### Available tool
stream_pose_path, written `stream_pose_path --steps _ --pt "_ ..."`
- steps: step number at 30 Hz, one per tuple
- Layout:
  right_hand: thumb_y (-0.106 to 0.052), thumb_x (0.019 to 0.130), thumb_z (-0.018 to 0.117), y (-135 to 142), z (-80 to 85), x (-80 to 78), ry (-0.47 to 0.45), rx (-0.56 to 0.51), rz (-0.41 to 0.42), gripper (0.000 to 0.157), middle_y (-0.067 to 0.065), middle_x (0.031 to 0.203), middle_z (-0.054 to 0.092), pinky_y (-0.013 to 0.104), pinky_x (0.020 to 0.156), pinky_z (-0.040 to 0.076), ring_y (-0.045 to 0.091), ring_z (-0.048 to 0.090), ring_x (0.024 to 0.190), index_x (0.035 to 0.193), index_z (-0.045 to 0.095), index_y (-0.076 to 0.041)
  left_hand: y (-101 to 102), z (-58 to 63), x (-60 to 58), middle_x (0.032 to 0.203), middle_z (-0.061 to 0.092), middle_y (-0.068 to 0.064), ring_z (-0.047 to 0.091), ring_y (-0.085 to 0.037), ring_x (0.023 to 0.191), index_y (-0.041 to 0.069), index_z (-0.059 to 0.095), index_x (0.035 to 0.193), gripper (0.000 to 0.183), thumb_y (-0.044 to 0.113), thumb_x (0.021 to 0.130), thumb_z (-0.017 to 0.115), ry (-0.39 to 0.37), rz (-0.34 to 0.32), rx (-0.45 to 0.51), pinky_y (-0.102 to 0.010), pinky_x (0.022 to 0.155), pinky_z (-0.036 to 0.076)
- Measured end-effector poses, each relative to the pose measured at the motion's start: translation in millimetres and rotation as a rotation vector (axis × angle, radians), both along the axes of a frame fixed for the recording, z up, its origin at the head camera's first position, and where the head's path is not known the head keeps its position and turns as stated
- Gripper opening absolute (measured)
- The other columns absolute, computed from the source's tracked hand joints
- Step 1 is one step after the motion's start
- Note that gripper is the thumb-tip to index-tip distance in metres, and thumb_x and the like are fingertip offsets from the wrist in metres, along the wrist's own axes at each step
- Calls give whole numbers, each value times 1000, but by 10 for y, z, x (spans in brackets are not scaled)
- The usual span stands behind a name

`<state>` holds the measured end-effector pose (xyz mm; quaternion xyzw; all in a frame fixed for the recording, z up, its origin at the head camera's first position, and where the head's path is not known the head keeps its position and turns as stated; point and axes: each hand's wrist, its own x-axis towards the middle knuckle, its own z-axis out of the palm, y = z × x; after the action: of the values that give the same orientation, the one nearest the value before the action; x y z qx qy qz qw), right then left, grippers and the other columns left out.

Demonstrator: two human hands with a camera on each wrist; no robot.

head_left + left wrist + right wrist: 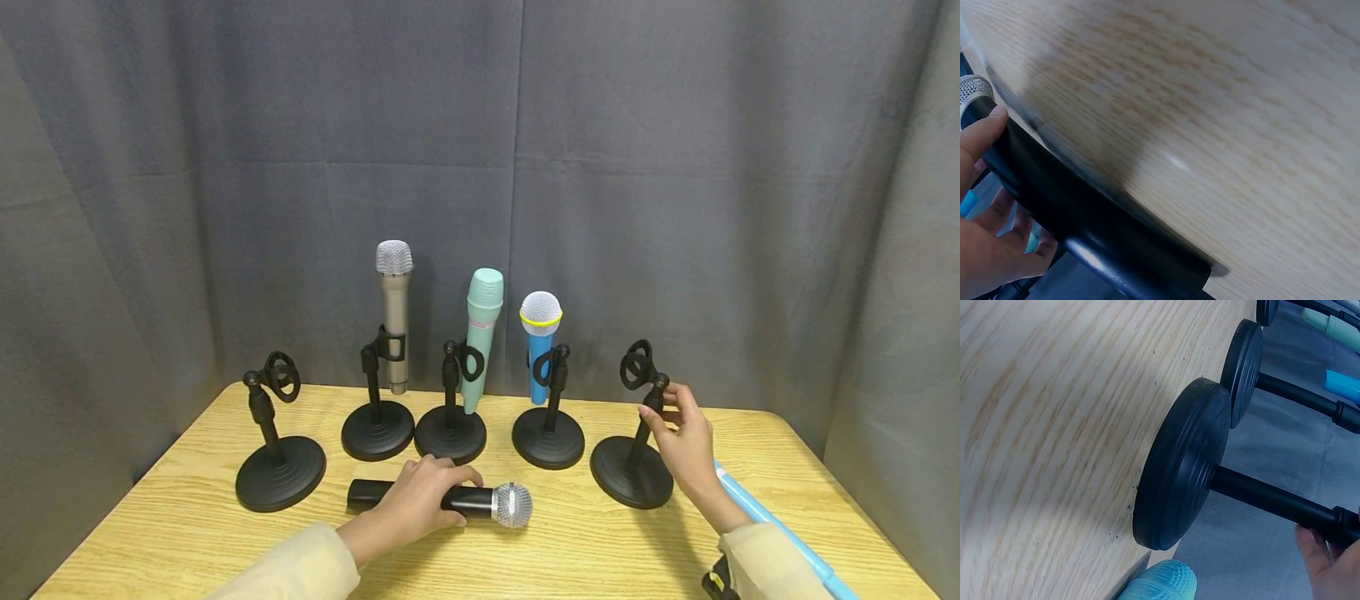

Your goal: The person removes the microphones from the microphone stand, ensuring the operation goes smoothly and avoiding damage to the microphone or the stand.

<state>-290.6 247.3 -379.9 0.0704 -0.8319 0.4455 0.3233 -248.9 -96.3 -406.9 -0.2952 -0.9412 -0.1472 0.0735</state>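
Observation:
Across a black microphone [472,501] with a silver mesh head lies my left hand [423,500], gripping its body. In the left wrist view, the thumb is on one side of the black microphone [1085,194] and the fingers on the other. My right hand [686,437] pinches the upper stem of the rightmost black microphone stand [632,472], just below its tilted clip. That stand's clip [637,364] holds nothing. In the right wrist view, its round base [1185,469] sits on the wooden table, and the fingertips meet the stem near a collar.
Stands behind hold a beige microphone [395,308], a mint microphone [483,317] and a blue microphone [540,333]. Another stand [279,471] at far left has a vacant clip. A long light-blue object [780,529] lies beside my right forearm, near a small black item [720,581]. Grey curtains [480,167] surround the table.

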Motion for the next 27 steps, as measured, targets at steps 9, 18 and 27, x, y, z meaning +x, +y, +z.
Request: stream_pose_path --steps 9,18,27 --pt "-1 83 64 2 16 31 -7 23 -2 34 18 99 61 9 63 46 -12 50 75 114 51 0 -6 -22 4 92 65 7 56 -15 84 29 61 108 48 31 64 82 -18 0 23 -31 67 37" --pt "-1 83 64 2 14 21 -23 23 5 36 17 100 62 16 65 50 -14 51 74 116 50 -1 -22 -44 3 88 61 10 54 -12 82 26 60 108 50 32 64 82 -22 7 43 -31 67 37" --pt "-1 83 64 -2 10 24 -15 38 -7 36 18 101 62 27 66 55 -13 50 75 116 50 -1 -28 -69 4 93 62 7 55 -13 84 23 60 109 52 34 63 82 -9 3 37 -31 68 37"
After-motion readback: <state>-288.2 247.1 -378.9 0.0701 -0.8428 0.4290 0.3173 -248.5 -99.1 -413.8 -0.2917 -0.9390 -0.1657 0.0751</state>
